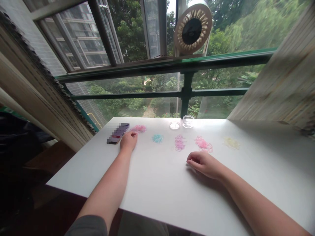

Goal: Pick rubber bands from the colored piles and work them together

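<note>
Several piles of thin, loop-like bands, probably small elastics, lie in a row across the white table (pixel 157 183). My left hand (pixel 129 141) rests on the table, fingers curled closed, between a phone (pixel 118 133) and the pink-red pile (pixel 139 128). Just in front of the bright pink pile (pixel 203 143), my right hand (pixel 202 162) has thumb and fingers pinched together. Whatever either hand may hold is too small or hidden to make out. Between the hands are the blue pile (pixel 157 138) and the purple pile (pixel 180 143). A pale yellow pile (pixel 231 143) lies farther right.
A clear round container (pixel 188 121) stands at the table's back edge, beside what looks like its clear lid (pixel 174 125). Behind the table runs a green railing (pixel 157 95) before the window, with a round fan (pixel 193 29) above. Curtains (pixel 283 75) hang at both sides.
</note>
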A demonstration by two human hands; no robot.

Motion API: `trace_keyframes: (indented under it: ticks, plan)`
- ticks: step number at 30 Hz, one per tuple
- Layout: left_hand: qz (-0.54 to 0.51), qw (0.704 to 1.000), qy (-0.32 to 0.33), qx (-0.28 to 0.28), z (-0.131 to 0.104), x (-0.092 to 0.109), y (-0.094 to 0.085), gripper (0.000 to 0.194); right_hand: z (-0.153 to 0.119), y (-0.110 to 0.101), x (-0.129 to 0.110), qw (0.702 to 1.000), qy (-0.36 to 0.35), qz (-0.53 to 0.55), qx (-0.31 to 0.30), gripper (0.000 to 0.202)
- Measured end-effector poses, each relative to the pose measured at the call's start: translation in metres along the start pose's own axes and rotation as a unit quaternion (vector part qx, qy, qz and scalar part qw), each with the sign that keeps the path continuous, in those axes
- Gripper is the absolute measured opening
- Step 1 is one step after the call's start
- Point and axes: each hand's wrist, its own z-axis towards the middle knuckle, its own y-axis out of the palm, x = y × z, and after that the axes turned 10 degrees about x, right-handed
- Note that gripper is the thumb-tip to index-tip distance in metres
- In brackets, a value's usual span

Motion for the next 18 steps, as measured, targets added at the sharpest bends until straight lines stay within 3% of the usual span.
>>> trace_keyframes:
  ticks: [8,18]
  plan:
    - [-0.011,0.999,0.043,-0.005,0.003,0.005,0.004,0.028,0.001,0.001,-0.001,1.0,-0.002,0.008,0.004,0.018]
    - [0.007,1.0,0.004,0.0,0.015,0.005,0.015,0.023,0.002,0.003,0.004,1.0,0.01,0.027,0.007,0.018]
